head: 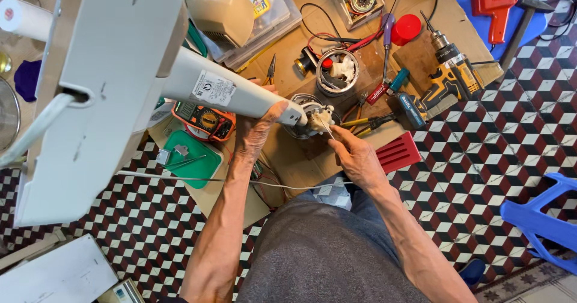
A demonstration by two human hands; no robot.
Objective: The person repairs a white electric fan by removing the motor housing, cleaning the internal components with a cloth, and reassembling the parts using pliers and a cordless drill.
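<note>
A large white appliance stand (108,80) with a square base and a round pole lies tilted across the upper left. My left hand (255,131) grips the pole near its lower end. At that end sits a white plastic joint (317,119) with thin wires coming out. My right hand (354,156) pinches one of these thin wires just right of the joint. Both hands work above a piece of brown cardboard (300,159) on the patterned tile floor.
An orange multimeter (207,121) and a green tray (192,156) lie left of my hands. A yellow cordless drill (448,74), pliers (369,122), a red ribbed part (398,153), a round motor part (338,71) and a red cap (407,29) lie behind. A blue plastic stool (544,219) stands right.
</note>
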